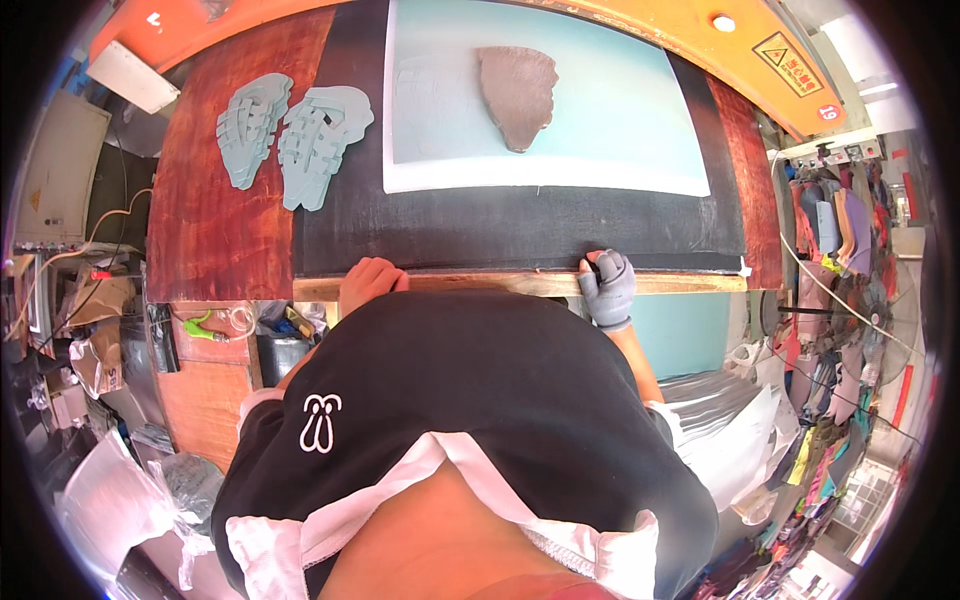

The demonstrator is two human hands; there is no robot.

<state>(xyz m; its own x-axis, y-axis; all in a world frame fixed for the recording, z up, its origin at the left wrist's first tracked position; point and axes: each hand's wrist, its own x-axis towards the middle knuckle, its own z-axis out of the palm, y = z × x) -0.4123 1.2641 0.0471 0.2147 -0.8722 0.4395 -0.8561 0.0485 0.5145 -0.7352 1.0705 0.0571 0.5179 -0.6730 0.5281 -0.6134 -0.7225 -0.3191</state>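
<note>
My bare left hand is closed over a wooden strip along the near edge of a black board. In a grey fingerless glove, my right hand is curled over the same strip farther right. Beyond them, a pale teal sheet with a white border lies on the board. On it rests a brown, flat, pointed piece with a jagged right side. Two pale green slotted cut pieces, shaped like shoe uppers, lie at the left, one partly on the black board.
An orange machine beam crosses above the far side. Red-brown wooden panels flank the board. Stacked white sheets stand low at my right, and plastic bags at my left. Coloured material hangs on a rack at right.
</note>
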